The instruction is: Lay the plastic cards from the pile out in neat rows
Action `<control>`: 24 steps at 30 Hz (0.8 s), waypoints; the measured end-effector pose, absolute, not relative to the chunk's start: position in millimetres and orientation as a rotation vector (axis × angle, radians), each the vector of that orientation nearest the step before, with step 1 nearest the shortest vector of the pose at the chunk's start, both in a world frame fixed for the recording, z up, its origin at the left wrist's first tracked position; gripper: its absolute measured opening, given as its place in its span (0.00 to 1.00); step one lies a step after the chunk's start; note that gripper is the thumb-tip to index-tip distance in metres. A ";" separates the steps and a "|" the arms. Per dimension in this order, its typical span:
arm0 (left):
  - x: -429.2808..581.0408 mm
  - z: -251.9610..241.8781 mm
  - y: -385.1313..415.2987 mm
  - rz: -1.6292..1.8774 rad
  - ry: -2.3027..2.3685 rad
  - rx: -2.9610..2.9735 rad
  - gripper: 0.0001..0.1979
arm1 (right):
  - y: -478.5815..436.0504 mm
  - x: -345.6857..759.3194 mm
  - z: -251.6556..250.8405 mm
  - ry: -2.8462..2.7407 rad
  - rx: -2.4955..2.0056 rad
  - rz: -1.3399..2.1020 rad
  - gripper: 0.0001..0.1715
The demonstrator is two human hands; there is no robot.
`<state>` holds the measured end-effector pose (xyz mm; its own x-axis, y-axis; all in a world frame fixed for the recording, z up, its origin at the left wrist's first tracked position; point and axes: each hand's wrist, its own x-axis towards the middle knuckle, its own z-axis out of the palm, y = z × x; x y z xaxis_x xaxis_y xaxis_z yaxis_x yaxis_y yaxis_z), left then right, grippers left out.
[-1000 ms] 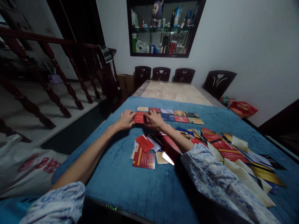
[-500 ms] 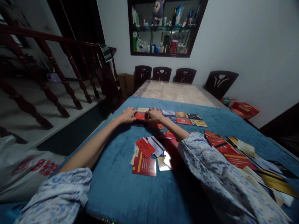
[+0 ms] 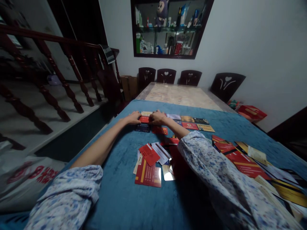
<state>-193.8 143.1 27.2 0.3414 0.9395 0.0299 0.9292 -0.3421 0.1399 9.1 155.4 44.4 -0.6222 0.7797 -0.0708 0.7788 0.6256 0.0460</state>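
A red card (image 3: 145,119) lies at the left end of the rows of cards on the blue cloth. The fingers of my left hand (image 3: 133,118) are curled in at its left edge. At its right edge are the bent fingers of my right hand (image 3: 158,117), so both hands hold the card between them. Just beyond it shows a cream card (image 3: 146,113). On the near side lie a dark blue card (image 3: 142,128) and an orange-red card (image 3: 160,130). My right hand hides part of the cards behind it.
Nearer me is a loose pile of cards with a red card (image 3: 149,154) on top. More cards, including a gold one (image 3: 291,192), spread under and beyond my right sleeve. The blue cloth (image 3: 115,191) covers the near table; chairs (image 3: 166,76) stand behind its bare stone-like end.
My hands and the red card have shifted slightly away from me. More of the dark blue card on the near side now shows. The view has moved a little.
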 end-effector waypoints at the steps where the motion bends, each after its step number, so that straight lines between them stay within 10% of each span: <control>1: -194.1 26.3 145.7 0.161 1.730 2.503 0.21 | 156.9 8.7 43.8 2.754 1.321 0.018 0.25; 24: -194.9 22.2 158.8 0.068 1.663 2.502 0.18 | 165.9 3.6 40.4 2.709 1.294 0.027 0.26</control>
<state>-194.9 158.8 22.2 0.3895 0.9203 -0.0382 0.9141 -0.3811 0.1387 3.6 165.9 40.4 -0.6207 0.7752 -0.1180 0.7726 0.6303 0.0764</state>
